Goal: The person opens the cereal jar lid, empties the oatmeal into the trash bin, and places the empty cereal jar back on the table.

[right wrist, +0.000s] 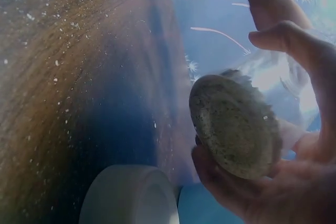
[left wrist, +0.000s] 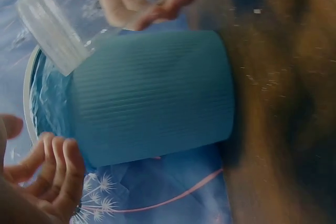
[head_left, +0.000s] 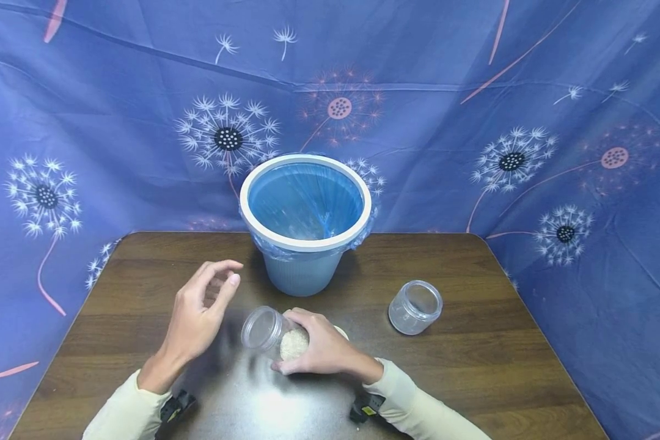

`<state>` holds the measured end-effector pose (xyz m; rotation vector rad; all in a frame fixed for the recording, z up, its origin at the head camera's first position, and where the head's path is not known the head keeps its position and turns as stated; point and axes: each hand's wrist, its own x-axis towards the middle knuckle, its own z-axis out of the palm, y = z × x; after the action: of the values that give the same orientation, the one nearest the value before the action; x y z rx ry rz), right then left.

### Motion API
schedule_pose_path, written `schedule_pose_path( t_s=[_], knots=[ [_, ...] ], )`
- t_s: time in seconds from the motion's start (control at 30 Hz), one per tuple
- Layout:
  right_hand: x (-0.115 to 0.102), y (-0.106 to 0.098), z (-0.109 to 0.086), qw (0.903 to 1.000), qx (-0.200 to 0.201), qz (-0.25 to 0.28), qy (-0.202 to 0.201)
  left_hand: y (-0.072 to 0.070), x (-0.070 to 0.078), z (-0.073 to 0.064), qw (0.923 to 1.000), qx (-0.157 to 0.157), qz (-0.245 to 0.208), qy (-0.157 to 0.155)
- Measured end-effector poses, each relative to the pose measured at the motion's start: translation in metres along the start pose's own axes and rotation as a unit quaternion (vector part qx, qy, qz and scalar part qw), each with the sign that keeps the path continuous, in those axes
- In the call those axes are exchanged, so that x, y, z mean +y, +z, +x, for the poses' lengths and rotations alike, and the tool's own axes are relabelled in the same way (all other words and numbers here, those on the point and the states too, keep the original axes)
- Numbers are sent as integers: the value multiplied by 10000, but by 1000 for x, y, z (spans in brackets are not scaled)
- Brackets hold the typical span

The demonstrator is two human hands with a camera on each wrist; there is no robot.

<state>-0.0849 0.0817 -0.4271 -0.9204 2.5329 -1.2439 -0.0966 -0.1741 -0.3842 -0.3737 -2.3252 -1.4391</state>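
My right hand (head_left: pixel 321 345) grips a clear plastic jar (head_left: pixel 264 330), fingers and thumb curled around its lower part. The jar lies tilted over the table, its mouth toward the left. Pale grains that look like rice (head_left: pixel 294 344) are gathered at its base; in the right wrist view the jar's round bottom (right wrist: pixel 236 127) shows them. My left hand (head_left: pixel 198 308) is raised to the left of the jar's mouth, fingers loosely bent, holding nothing. In the left wrist view its fingers (left wrist: pixel 58 174) are apart from the jar.
A blue bin (head_left: pixel 302 272) with a white rim and blue liner stands behind my hands. To the right is a second clear jar (head_left: pixel 415 308). A white round object (right wrist: pixel 121 198), mostly hidden in the head view, sits beside my right hand. Tiny pale bits speckle the wooden table (head_left: pixel 462 366).
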Motion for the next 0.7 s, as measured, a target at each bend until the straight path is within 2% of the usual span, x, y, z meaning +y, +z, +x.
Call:
schedule_pose_path(
  t_s=[0.13, 0.27, 0.4, 0.5, 0.7],
  knots=[
    [0, -4, -7, 9997, -214, 48, -58, 0, -1, -16, 9965, -361, 79, 753],
    [0, -8, -14, 9991, -416, -59, 30, 0, -3, -28, 9869, -448, 320, 1518],
    [-1, -11, -20, 9981, -572, -206, 105, 1, -3, -35, 9698, -505, 569, 2318],
    [-1, -14, -23, 9971, -714, -239, 99, 3, -3, -38, 9534, -579, 753, 2862],
    [0, -20, -26, 9938, -1062, -321, -7, 6, 2, -40, 9297, -789, 902, 3482]
  ],
)
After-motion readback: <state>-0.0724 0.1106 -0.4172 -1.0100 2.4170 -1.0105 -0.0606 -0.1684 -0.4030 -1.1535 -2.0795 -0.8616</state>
